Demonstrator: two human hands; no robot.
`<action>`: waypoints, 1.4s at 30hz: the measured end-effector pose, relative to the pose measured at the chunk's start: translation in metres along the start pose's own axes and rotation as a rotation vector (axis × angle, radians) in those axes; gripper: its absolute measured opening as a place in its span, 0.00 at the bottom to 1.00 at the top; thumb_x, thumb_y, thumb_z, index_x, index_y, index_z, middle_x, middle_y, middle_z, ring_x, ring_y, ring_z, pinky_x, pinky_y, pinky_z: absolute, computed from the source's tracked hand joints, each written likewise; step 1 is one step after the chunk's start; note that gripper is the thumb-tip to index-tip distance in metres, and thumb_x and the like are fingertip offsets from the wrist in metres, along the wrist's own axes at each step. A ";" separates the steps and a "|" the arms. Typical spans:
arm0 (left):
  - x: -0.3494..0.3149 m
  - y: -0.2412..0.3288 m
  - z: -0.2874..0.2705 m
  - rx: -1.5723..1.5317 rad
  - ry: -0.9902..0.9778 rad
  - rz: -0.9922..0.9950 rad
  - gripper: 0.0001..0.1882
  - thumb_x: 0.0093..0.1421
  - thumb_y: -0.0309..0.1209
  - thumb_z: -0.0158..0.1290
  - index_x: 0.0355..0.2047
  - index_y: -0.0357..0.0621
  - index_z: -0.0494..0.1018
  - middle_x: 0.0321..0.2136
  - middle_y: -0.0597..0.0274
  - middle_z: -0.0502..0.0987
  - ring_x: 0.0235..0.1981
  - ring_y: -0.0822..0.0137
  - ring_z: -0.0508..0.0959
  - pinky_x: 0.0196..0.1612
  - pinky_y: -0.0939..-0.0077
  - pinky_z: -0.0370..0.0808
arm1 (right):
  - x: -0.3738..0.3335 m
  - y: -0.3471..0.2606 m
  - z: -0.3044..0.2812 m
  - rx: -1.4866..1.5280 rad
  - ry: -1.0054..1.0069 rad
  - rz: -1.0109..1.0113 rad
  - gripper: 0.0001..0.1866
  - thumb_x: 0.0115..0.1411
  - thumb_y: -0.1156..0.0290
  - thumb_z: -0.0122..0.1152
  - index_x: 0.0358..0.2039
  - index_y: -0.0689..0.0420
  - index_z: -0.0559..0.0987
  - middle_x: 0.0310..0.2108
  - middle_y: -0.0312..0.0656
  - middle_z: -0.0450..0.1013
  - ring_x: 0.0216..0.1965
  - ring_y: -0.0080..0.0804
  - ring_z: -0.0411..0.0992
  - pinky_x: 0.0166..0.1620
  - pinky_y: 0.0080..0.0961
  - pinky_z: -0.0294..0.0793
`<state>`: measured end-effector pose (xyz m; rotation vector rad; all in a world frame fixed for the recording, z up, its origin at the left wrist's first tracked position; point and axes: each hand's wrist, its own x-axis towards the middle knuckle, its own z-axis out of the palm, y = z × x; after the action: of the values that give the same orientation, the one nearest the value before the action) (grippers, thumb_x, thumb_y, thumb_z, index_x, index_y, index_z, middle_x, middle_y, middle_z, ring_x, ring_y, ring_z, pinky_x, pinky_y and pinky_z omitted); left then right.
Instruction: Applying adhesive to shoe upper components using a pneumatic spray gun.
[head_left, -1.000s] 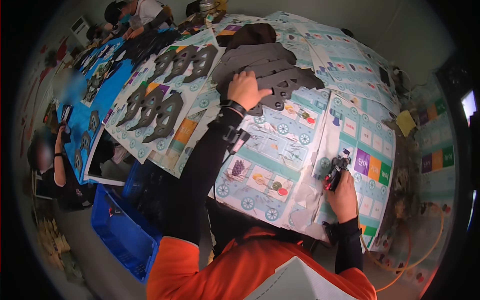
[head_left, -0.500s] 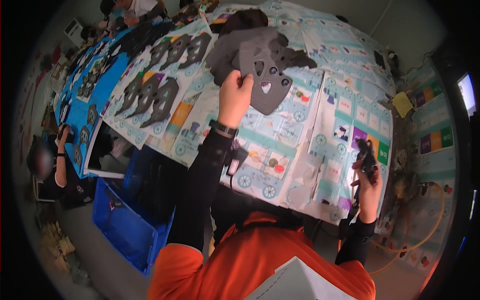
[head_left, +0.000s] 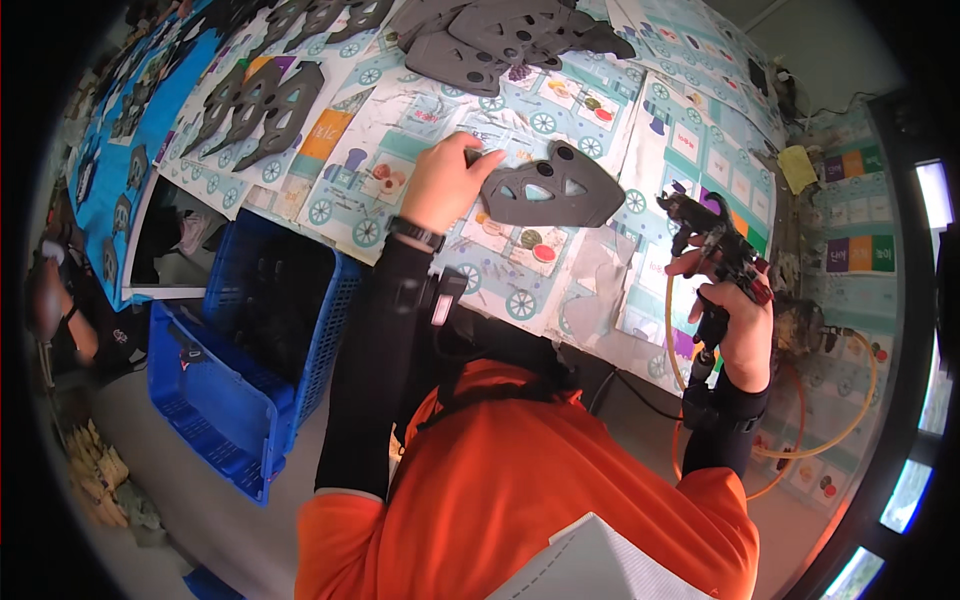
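My left hand (head_left: 445,185) is closed in a pinch at the left end of a dark grey, flat moulded piece (head_left: 530,208). The piece has cut-out holes and round dark studs, and it is held over the patterned sheets of the table. My right hand (head_left: 742,325) grips a dark, crusted spray gun (head_left: 722,240) at the table's right side, its nose toward the upper left. A yellow hose (head_left: 670,300) hangs near the gun. A pile of similar grey pieces (head_left: 500,35) lies farther back.
Rows of dark cut-out pieces (head_left: 275,110) lie on sheets at the left. Blue crates (head_left: 215,400) stand below the table's left edge. Another person (head_left: 75,320) is at the far left, beside a blue-covered table (head_left: 85,225). Hose loops (head_left: 870,400) hang at the right.
My left hand has drawn the grey piece nearer, away from the pile, and the piece has turned sideways. My right hand has raised the spray gun and tilted it leftward. The view has shifted downward.
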<state>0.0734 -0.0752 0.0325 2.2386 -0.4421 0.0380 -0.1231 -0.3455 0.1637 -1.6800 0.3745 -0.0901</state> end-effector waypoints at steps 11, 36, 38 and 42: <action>-0.081 -0.012 -0.010 -0.027 0.015 0.097 0.04 0.63 0.26 0.55 0.37 0.41 0.72 0.28 0.54 0.79 0.31 0.51 0.78 0.35 0.61 0.70 | 0.018 0.006 0.038 -0.048 -0.277 0.260 0.23 0.49 0.82 0.48 0.47 0.69 0.77 0.38 0.46 0.80 0.31 0.28 0.74 0.29 0.19 0.73; -0.087 -0.044 -0.008 0.048 0.129 0.223 0.14 0.54 0.28 0.62 0.42 0.47 0.74 0.31 0.67 0.78 0.34 0.63 0.74 0.43 0.65 0.63 | 0.037 0.031 0.107 -0.281 -0.396 0.540 0.31 0.56 0.84 0.60 0.62 0.68 0.65 0.38 0.38 0.77 0.26 0.15 0.70 0.25 0.13 0.68; -0.086 -0.044 -0.008 0.057 0.131 0.226 0.14 0.54 0.28 0.62 0.41 0.47 0.75 0.30 0.68 0.78 0.34 0.63 0.73 0.43 0.65 0.63 | 0.037 0.033 0.106 -0.258 -0.421 0.506 0.32 0.56 0.85 0.61 0.62 0.68 0.65 0.38 0.38 0.77 0.27 0.15 0.71 0.27 0.13 0.68; -0.085 -0.044 -0.009 0.049 0.160 0.252 0.14 0.52 0.27 0.64 0.40 0.46 0.76 0.30 0.67 0.78 0.31 0.62 0.72 0.41 0.66 0.63 | 0.039 0.034 0.110 -0.330 -0.373 0.548 0.29 0.57 0.85 0.63 0.60 0.67 0.67 0.37 0.39 0.76 0.31 0.14 0.72 0.30 0.12 0.69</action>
<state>0.0089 -0.0168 -0.0093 2.1942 -0.6374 0.3606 -0.0627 -0.2557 0.1083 -1.8102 0.5724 0.7137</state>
